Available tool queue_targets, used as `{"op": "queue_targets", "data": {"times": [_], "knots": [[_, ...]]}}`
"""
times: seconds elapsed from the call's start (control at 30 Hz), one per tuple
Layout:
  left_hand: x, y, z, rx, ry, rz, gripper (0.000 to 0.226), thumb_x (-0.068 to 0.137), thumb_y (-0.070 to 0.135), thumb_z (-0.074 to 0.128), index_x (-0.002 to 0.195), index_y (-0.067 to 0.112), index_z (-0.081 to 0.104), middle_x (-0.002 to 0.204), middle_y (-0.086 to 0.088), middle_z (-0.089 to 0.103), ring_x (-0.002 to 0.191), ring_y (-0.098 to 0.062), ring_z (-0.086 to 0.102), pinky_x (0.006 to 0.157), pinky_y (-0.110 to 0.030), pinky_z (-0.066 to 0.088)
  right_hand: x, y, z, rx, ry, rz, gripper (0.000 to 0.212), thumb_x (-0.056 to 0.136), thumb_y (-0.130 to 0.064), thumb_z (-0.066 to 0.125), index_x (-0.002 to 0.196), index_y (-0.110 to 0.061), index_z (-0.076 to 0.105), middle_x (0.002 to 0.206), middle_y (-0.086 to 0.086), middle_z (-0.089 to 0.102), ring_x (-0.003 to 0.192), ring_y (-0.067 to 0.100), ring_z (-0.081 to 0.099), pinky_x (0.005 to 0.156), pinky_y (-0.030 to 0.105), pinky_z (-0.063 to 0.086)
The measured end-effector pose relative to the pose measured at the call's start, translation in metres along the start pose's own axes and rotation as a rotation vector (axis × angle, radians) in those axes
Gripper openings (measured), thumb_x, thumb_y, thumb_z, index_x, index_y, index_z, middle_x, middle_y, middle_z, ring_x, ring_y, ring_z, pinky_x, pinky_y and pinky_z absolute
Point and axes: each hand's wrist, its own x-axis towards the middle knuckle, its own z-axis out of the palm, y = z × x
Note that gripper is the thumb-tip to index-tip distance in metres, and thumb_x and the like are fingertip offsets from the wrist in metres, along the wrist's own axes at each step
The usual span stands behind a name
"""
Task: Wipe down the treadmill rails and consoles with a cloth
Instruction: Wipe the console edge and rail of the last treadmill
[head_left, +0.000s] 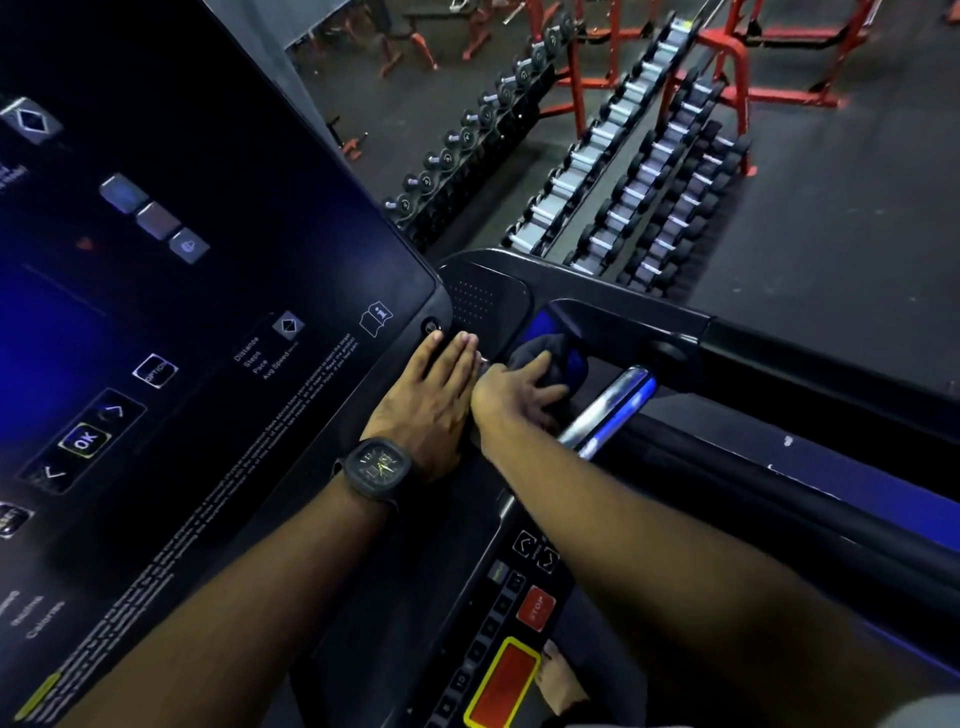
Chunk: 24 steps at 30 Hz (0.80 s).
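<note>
Head view, the only one.

- Treadmill console (208, 312): a big dark touchscreen fills the left side, tilted, with a blue glow at its left edge. An "OK" key and small white print are legible.
- Left hand (431, 395): lies flat on the console's lower right corner. The fingers are straight and held together, gripping nothing, with the tips near a small round button. There is a black square watch (378, 465) on the wrist.
- Right hand (514, 392): just right of the left hand and touching it at the knuckles. The fingers are spread and fairly straight, pressing down on the cloth (556, 358) rather than clenching it.
- Cloth: dark, bunched, blue-lit. It is wedged in the recess where the console meets the side rail (779, 353), just beyond the far end of the chrome grip bar (613, 405).
- Near, below the forearms: a keypad strip with a red STOP button (536, 609) and a yellow-bordered red pad (504, 686).
- Far, past the rail: dumbbell racks (623, 182) run diagonally over dark flooring, with red steel frames (727, 62) behind them.
</note>
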Motion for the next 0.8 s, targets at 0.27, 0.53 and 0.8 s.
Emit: {"op": "queue_targets", "data": {"times": [0.27,0.53,0.8], "knots": [[0.000,0.001,0.001,-0.009,-0.001,0.007,0.078,0.098,0.042,0.021,0.155,-0.004,-0.006,0.164,-0.024,-0.004,0.152,-0.037,-0.007,0.118,-0.056,-0.015,0.011,-0.002,-0.003,0.053,0.101,0.015,0.061,0.107,-0.037,0.034,0.162,-0.036,0.007,0.168,0.014,-0.002,0.143,0.048,0.026,0.112,0.054,0.031],[0.000,0.001,0.005,0.003,0.059,0.010,0.073,0.100,0.038,0.021,0.155,-0.005,-0.001,0.164,-0.025,0.001,0.153,-0.038,-0.001,0.119,-0.058,-0.010,0.026,-0.007,-0.013,-0.148,0.197,-0.359,0.058,0.103,-0.045,0.042,0.156,-0.052,0.019,0.167,0.003,0.009,0.138,0.045,0.029,0.108,0.057,0.038],[0.006,0.004,0.008,0.035,0.065,0.002,0.068,0.103,0.035,0.018,0.155,-0.006,-0.001,0.163,-0.026,0.004,0.152,-0.040,0.002,0.117,-0.058,-0.011,0.017,-0.014,-0.008,-0.001,0.129,-0.094,0.060,0.103,-0.037,0.046,0.158,-0.042,0.023,0.160,0.011,0.017,0.133,0.045,0.035,0.106,0.050,0.036]]}}
